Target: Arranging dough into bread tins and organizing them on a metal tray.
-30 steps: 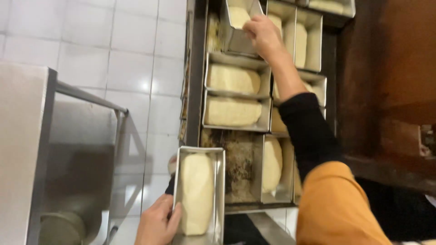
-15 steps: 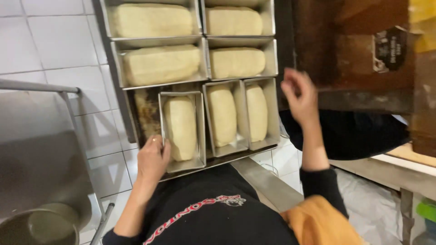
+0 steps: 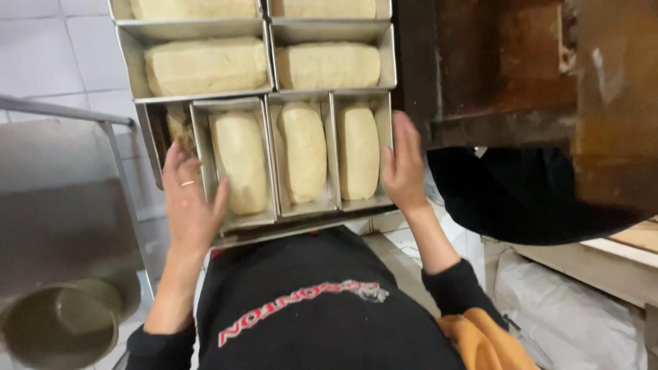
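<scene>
Nearest to the camera is the person's black shirt [image 3: 308,308], and at the lower left stands a round metal pot [image 3: 58,325]. Above it, the left hand [image 3: 188,205], wearing a ring, lies flat and open against the left side of the left loaf tin [image 3: 236,164], gripping nothing. The right hand [image 3: 403,164] is open too, its palm pressed on the outer wall of the right loaf tin [image 3: 360,151]. Between them sits the middle tin [image 3: 301,154]. All three hold pale dough and stand on a dark tray [image 3: 288,229]. Behind them, two wider tins [image 3: 205,65] with dough lie crosswise.
</scene>
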